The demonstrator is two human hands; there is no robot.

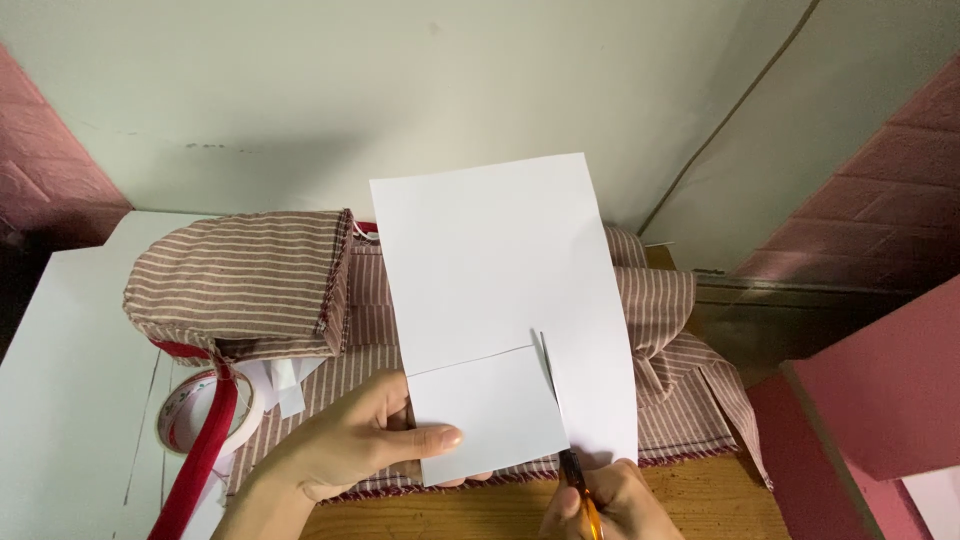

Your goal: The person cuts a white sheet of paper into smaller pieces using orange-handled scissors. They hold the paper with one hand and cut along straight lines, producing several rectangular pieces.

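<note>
Head view: a person cuts a sheet of white paper (505, 290) held over a cluttered worktable. The left hand (355, 440) grips the near left corner of the sheet, thumb pressed flat on top of a rectangular flap (487, 412) that is already cut along its far edge and partly along its right edge, with the other fingers tucked beneath it. The right hand (605, 503), at the near edge of the picture, is closed around the orange handles of a pair of scissors (560, 420); the thin blades point away from the person and sit in a slit running up the sheet just right of the flap. Whether the blades are parted or together cannot be told. The paper stands tilted, its far edge lifted toward the pale green wall (400, 90). Beneath it lies brown-and-white striped fabric (670, 340), spread across the wooden tabletop (500, 510) and bunched to the right. A stitched pouch-like piece of the same striped cloth (240, 285) lies to the left, beside the sheet. Near left, a roll of tape (190, 410) rests on a white board (70, 380), crossed by a red strap (200, 450). Pink brick-patterned panels (880, 200) flank the scene to the right.
</note>
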